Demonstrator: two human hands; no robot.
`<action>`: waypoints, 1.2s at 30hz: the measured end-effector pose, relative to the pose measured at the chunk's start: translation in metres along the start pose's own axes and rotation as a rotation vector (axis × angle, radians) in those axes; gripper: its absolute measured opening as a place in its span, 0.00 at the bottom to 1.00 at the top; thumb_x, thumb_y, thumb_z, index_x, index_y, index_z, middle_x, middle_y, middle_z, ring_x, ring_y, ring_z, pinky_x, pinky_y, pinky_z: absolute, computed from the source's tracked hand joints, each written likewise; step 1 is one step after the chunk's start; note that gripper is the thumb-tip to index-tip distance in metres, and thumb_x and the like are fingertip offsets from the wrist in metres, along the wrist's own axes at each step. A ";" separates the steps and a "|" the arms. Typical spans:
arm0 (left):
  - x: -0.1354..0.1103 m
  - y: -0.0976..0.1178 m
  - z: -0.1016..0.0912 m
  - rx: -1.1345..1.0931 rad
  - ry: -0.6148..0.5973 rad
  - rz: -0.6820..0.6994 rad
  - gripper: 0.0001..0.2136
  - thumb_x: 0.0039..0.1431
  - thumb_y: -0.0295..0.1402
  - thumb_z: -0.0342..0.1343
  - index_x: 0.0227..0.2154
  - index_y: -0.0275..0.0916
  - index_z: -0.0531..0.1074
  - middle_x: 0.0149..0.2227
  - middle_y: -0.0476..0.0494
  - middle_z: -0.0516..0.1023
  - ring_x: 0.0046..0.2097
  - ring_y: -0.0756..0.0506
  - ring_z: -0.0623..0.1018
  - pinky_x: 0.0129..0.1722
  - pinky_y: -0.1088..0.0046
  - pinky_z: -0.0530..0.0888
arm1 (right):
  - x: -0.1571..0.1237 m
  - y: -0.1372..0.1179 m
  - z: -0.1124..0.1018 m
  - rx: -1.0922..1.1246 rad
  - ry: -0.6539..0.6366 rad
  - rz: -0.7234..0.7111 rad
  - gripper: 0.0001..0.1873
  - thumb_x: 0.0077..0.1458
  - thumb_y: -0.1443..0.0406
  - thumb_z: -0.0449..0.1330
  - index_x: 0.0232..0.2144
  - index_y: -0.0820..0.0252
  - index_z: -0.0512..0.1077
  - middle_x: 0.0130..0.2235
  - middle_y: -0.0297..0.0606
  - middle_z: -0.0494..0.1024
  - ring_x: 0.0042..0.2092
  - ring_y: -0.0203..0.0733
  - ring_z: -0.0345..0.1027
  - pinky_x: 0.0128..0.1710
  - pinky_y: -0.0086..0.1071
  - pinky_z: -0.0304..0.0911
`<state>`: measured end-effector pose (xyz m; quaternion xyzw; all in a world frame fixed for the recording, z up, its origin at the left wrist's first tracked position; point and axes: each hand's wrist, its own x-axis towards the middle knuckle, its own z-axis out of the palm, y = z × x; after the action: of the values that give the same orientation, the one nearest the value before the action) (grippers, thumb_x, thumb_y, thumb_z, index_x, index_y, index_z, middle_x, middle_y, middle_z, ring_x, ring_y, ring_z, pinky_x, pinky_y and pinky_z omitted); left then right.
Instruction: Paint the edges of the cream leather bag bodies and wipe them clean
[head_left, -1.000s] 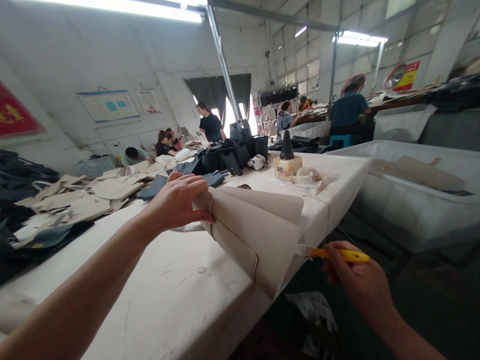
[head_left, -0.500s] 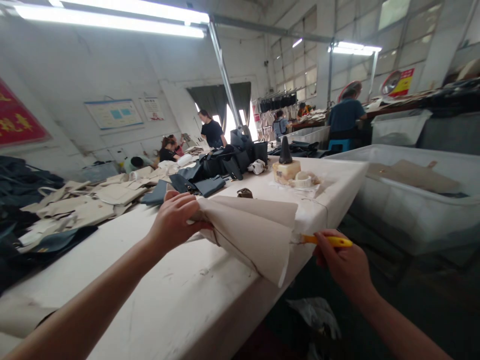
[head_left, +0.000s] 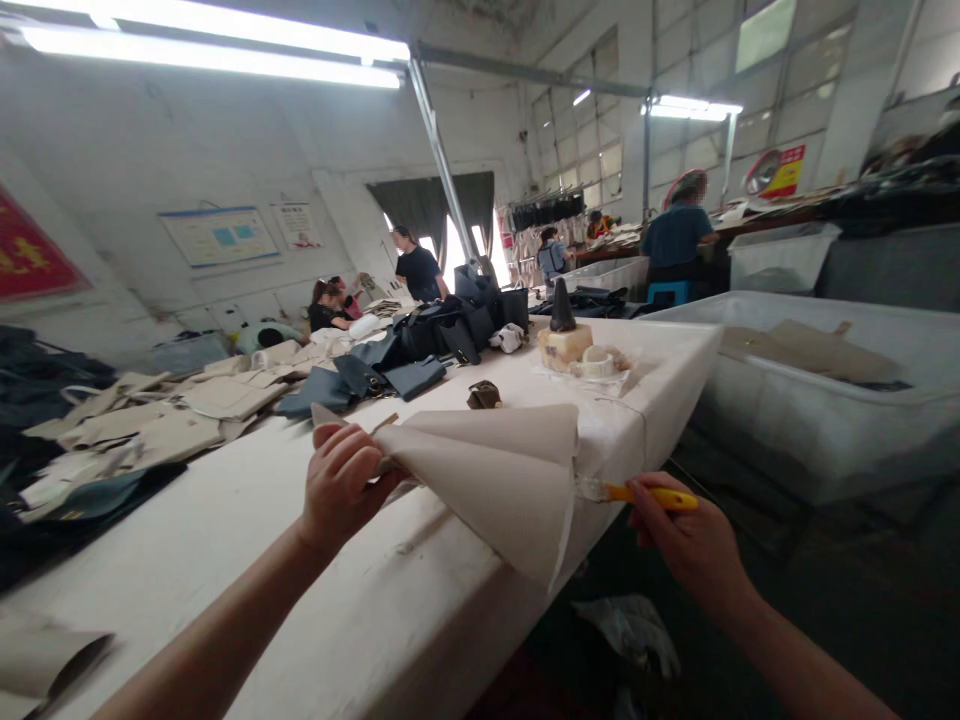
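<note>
Pinching a sheet over the desk in our left grip, we pinch a brush in our right grip, by the sheet's right edge.

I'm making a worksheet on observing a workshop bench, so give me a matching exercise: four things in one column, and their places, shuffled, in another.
Things:
1. Yellow-handled brush
2. Beige piece
3. Black cone
4. Chart with a blue top edge

Places:
A. Standing on a pale yellowish block
B. Held in the left hand
C. Hanging on the wall
D. Held in the right hand

Right pairs: 1-D, 2-B, 3-A, 4-C
</note>
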<state>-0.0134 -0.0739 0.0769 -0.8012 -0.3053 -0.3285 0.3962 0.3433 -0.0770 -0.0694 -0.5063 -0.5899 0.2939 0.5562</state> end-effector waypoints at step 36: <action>-0.064 0.048 0.027 0.119 0.004 -0.205 0.19 0.56 0.32 0.57 0.16 0.40 0.53 0.17 0.52 0.62 0.25 0.47 0.66 0.33 0.67 0.58 | 0.002 -0.013 -0.022 0.091 0.196 0.194 0.22 0.52 0.47 0.55 0.34 0.60 0.71 0.21 0.35 0.74 0.19 0.38 0.66 0.17 0.28 0.63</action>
<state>-0.0081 -0.0898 -0.0055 -0.7400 -0.4037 -0.3504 0.4081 0.3615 -0.0838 -0.0523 -0.5614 -0.4671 0.3218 0.6025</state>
